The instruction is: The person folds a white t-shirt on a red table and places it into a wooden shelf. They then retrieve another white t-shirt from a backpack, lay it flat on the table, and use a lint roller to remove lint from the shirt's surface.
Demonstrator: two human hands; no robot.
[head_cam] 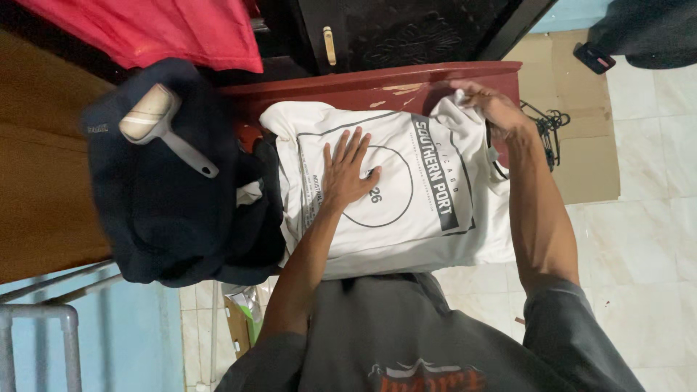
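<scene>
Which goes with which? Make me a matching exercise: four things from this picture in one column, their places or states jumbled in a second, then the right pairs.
Things:
1. left hand
2. right hand
3. lint roller
4. clothes hangers

Places or states:
A. lying on the dark navy garment
B. gripping the far edge of the white shirt
C. on the cardboard on the floor
D. pressed flat, fingers spread, on the shirt's printed circle

Pairs: 1-D, 2-B, 3-A, 4-C
</scene>
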